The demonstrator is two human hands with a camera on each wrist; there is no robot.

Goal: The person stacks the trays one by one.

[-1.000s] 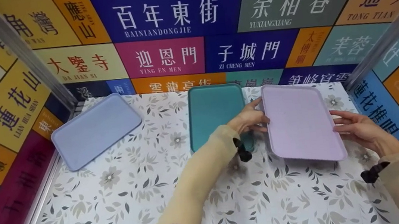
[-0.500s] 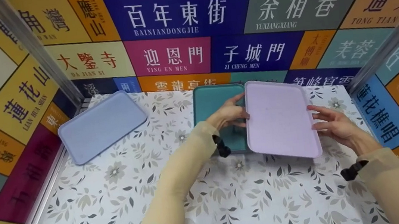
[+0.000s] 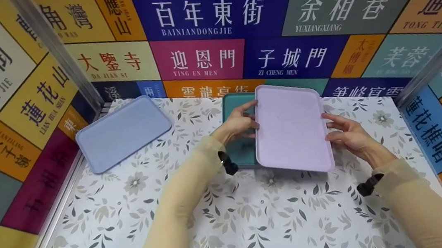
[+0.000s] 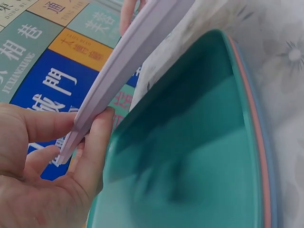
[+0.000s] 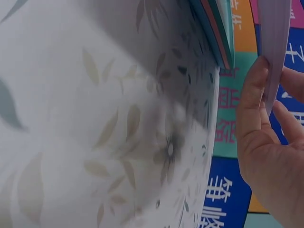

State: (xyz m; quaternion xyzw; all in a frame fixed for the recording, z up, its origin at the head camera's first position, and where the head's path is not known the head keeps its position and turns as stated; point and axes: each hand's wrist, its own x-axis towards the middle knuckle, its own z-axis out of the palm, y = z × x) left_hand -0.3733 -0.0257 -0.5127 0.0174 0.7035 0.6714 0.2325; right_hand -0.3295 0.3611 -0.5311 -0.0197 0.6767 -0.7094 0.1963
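Note:
A lilac tray (image 3: 291,128) hangs in the air, held level between two hands. My left hand (image 3: 237,123) pinches its left rim, thumb on one side and fingers on the other, as the left wrist view shows. On the opposite rim, my right hand (image 3: 349,136) pinches the tray's edge (image 5: 274,52). Below and to the left lies a green tray (image 3: 242,150), partly covered by the lilac one in the head view. The left wrist view shows it topping a stack, with a pink tray (image 4: 260,161) and a blue tray (image 4: 271,190) under it.
A periwinkle-blue tray (image 3: 124,133) lies slanted at the table's back left. The table (image 3: 233,230) wears a white leaf-patterned cover. Panels with printed signs (image 3: 201,59) stand behind and on both sides, with metal posts (image 3: 60,50) at the corners.
Both hands have carried the lilac tray leftward, from beside the green tray to partly over it. The camera view has shifted slightly. The periwinkle-blue tray stays put on the table.

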